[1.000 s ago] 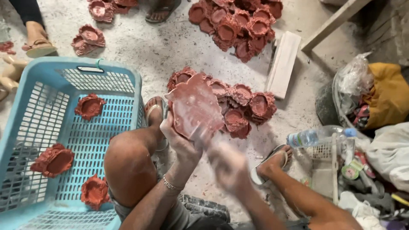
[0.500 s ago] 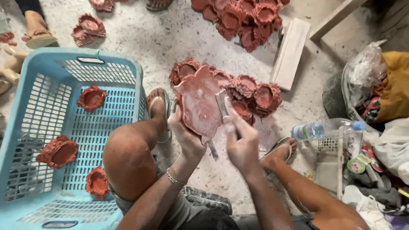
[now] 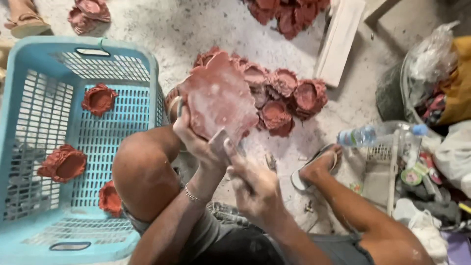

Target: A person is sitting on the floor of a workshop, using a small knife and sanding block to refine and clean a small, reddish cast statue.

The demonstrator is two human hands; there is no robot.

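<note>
While I watch from the head camera, my left hand point(image 3: 196, 142) is closed around the lower edge of one flat, reddish clay piece point(image 3: 218, 98), holding it up over the floor between my knees, its dusty face turned toward me. My right hand point(image 3: 255, 189) sits just below it, fingers curled around a thin grey blade point(image 3: 218, 137) whose tip touches the piece's bottom edge — so both hands are gripping something.

Beside my left knee stands one blue plastic basket point(image 3: 29, 147), and I count three clay lamps point(image 3: 64, 163) lying in it, well apart from each other. Behind the held piece, a heap of clay lamps point(image 3: 289, 98) lies on the speckled floor point(image 3: 196, 29) — at least six, though they overlap too much for an exact count. A second heap point(image 3: 284, 12) is cut off at the top edge, and a few more point(image 3: 91, 14) lie at the top left.

To the right I see one clear plastic bottle point(image 3: 378, 133) with a blue cap lying on its side, one white board point(image 3: 339, 41), and one sandal point(image 3: 314, 169) under my right foot.
</note>
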